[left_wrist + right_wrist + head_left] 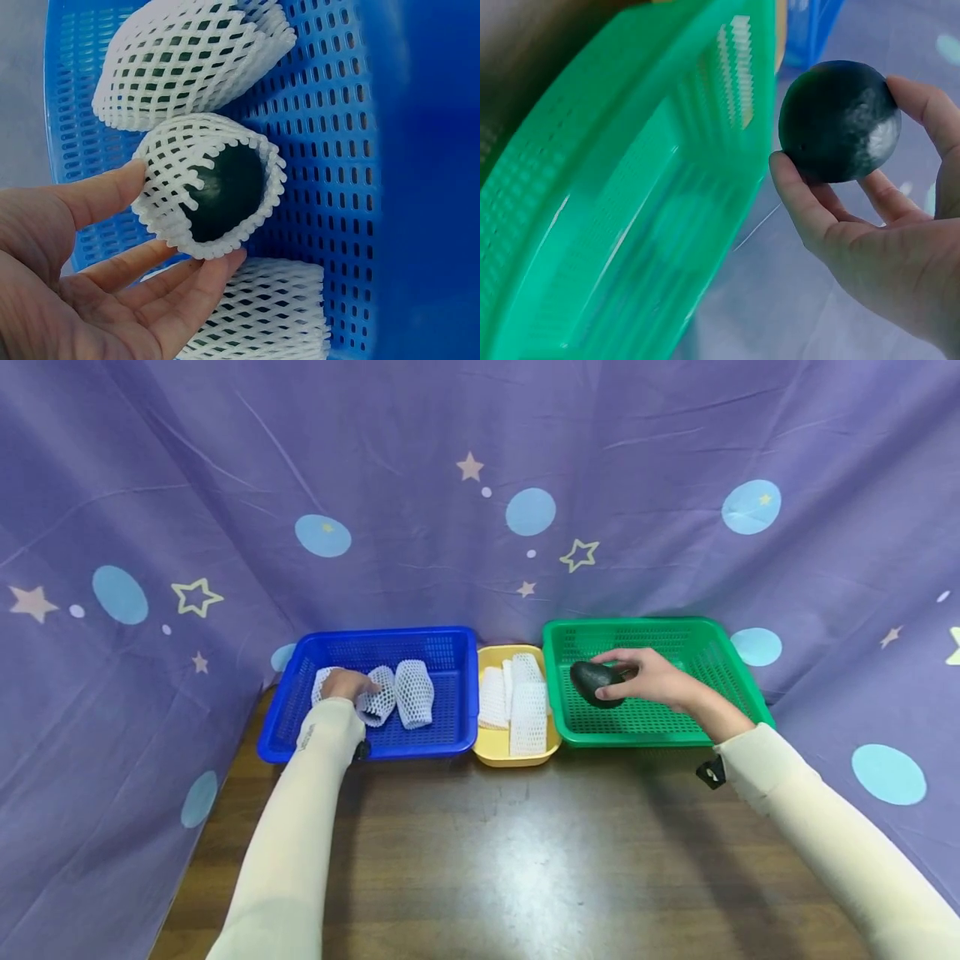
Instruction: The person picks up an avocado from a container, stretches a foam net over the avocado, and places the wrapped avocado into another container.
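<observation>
My right hand [648,681] grips a dark green avocado [592,685] between thumb and fingers, over the green basket [637,740]. The right wrist view shows this avocado bare and smooth-skinned, with fingertips around it. Over in the blue basket [420,749], my left hand [343,683] holds an avocado in a white foam net [161,180], thumb on one side and fingers on the other. Its dark end shows through the net's open mouth. Two more netted fruits, one above [172,67] and one below [262,300] in the left wrist view, lie on either side of it.
Between the two baskets stands a yellow tray [517,761] with several flat white foam nets [528,710]. All three containers sit side by side on a brown wooden table [517,860]. A purple curtain [420,485] with stars and dots hangs right behind them.
</observation>
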`<state>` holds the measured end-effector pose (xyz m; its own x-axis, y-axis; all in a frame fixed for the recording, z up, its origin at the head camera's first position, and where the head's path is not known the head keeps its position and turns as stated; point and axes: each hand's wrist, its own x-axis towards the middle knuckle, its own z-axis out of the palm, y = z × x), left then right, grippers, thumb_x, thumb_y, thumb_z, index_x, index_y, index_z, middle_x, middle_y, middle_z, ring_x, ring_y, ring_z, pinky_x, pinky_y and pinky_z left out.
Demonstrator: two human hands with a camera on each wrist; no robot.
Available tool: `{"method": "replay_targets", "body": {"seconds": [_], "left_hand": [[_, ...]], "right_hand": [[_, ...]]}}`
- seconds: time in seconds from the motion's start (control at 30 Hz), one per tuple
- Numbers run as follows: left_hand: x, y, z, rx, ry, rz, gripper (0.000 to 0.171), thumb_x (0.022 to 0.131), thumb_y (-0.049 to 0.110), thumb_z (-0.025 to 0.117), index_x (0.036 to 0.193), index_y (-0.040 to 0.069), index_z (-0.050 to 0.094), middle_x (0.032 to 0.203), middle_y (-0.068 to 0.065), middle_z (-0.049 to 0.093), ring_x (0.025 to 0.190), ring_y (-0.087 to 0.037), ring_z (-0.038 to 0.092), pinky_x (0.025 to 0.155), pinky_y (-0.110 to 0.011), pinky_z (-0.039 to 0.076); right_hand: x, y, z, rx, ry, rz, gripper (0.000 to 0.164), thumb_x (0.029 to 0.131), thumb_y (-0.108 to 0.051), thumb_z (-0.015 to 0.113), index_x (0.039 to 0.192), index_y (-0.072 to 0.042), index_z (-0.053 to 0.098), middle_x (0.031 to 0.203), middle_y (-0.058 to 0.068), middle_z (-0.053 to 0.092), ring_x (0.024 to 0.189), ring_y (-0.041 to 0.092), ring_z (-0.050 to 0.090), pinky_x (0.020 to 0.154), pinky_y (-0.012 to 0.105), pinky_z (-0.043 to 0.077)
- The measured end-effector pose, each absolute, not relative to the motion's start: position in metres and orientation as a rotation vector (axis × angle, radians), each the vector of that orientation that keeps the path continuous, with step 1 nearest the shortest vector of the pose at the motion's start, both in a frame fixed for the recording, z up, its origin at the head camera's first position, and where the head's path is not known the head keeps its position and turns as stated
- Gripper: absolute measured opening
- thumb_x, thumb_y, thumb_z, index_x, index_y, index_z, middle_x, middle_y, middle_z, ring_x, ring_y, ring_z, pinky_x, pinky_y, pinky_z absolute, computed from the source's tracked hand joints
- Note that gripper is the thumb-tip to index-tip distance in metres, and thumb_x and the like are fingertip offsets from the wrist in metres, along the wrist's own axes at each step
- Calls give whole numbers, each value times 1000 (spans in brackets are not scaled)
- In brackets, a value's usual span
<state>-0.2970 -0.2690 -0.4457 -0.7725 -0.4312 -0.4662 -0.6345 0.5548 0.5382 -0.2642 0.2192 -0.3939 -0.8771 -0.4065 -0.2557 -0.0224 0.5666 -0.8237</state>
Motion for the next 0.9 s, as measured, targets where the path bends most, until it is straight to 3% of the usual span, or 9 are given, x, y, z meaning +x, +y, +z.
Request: {"method": "replay_targets", "body": {"seconds": [0.33, 0.9], "left_hand": [[-292, -269, -447, -892, 2528, 1049, 71, 92, 27, 72, 145, -12, 44, 147, -26, 52, 129, -37, 52, 109, -50, 50], [-276, -267, -439, -853, 2515, 1166, 78, 94, 29, 69, 153, -8, 34, 156, -26, 41, 143, -42, 43, 117, -52, 42]], "right_hand": [[-224, 194, -391, -534, 2407, -1198, 60, 85, -21, 83, 140, -14, 60, 137, 19, 62, 127, 38, 58, 87, 34, 55], [-178, 173, -427, -761, 2348, -1134, 56, 83, -20, 83, 135, -11, 62, 126, 12, 68, 109, 26, 63, 82, 30, 58]]}}
